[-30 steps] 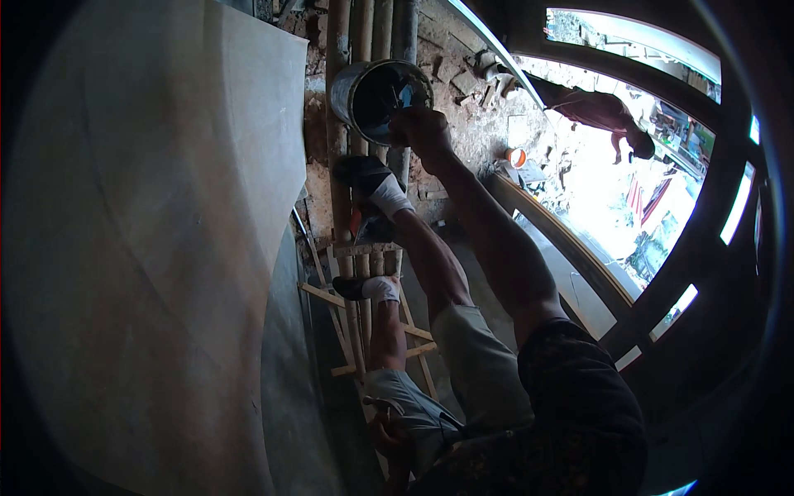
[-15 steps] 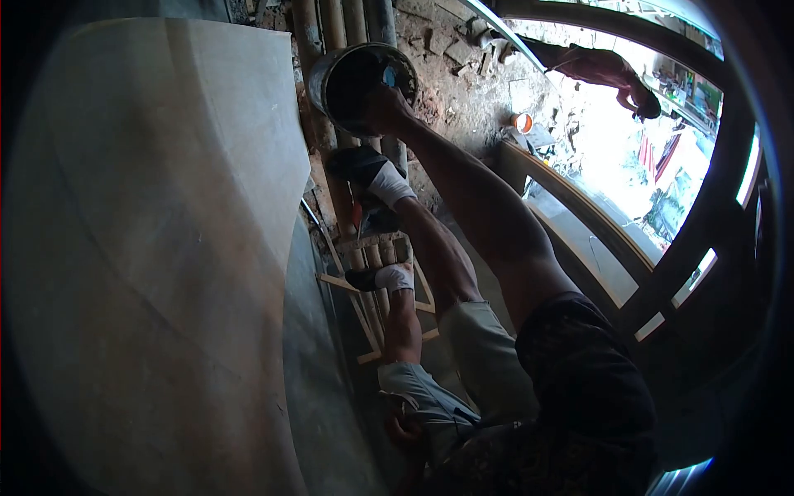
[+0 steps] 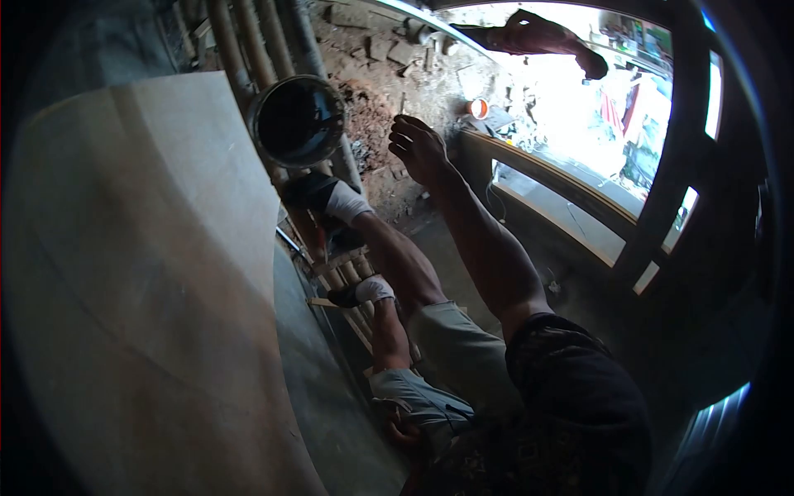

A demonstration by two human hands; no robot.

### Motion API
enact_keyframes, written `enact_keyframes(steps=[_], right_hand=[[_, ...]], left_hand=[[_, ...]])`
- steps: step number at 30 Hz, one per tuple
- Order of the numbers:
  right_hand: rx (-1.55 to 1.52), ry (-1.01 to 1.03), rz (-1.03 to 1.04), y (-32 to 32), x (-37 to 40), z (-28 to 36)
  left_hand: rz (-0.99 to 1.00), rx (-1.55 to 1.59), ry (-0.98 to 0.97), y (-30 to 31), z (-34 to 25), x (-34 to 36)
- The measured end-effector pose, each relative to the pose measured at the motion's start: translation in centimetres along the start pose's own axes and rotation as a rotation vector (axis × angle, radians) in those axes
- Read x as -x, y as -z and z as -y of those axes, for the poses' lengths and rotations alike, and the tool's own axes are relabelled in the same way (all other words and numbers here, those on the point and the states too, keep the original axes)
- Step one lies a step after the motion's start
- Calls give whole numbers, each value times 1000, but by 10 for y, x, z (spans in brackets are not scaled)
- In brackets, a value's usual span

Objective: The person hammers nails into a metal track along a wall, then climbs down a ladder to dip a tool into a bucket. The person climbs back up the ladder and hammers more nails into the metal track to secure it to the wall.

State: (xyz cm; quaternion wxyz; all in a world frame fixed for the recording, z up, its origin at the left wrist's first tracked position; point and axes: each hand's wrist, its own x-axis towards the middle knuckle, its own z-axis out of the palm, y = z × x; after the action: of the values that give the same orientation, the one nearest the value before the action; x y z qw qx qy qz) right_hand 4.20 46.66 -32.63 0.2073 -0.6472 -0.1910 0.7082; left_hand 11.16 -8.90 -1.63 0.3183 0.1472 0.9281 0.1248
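My right hand (image 3: 422,150) is held out above the rubble floor, to the right of the bucket, with its fingers half curled. A thin light thing (image 3: 403,103) sticks up at its fingertips; I cannot tell what it is. The round bucket (image 3: 263,112) stands on the poles (image 3: 258,41), dark inside with a bluish patch. Low in the view my left hand (image 3: 403,431) is beside the leg of my light shorts (image 3: 455,339), mostly in shadow. My feet, in dark shoes (image 3: 312,192) and white socks, are by the poles below the bucket.
A large pale sheet (image 3: 157,248) fills the left side. Broken pieces (image 3: 389,50) lie on the floor at the top. A dark frame (image 3: 571,182) borders a bright opening on the right. Beyond it are an orange bucket (image 3: 477,107) and another person (image 3: 538,37).
My right hand has come out of the bucket and moved right, over the floor. The view has shifted, and the other person appears higher up.
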Motion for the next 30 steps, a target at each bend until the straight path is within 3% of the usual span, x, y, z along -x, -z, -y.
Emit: enact_keyframes(steps=[2, 10, 20, 22, 27, 30], right_hand=[[30, 38, -194, 25, 11, 8], [280, 130, -316, 60, 24, 14], [129, 90, -185, 41, 28, 2], [157, 86, -113, 33, 29, 1], [118, 76, -25, 10, 33, 1], [626, 88, 75, -10, 30, -11]], left_hand=[[75, 93, 67, 4, -8, -19], [126, 150, 113, 8, -13, -32], [134, 194, 129, 17, -25, -31], [312, 96, 208, 24, -30, -37], [201, 154, 205, 16, -28, -26], [184, 100, 166, 17, -19, -16]])
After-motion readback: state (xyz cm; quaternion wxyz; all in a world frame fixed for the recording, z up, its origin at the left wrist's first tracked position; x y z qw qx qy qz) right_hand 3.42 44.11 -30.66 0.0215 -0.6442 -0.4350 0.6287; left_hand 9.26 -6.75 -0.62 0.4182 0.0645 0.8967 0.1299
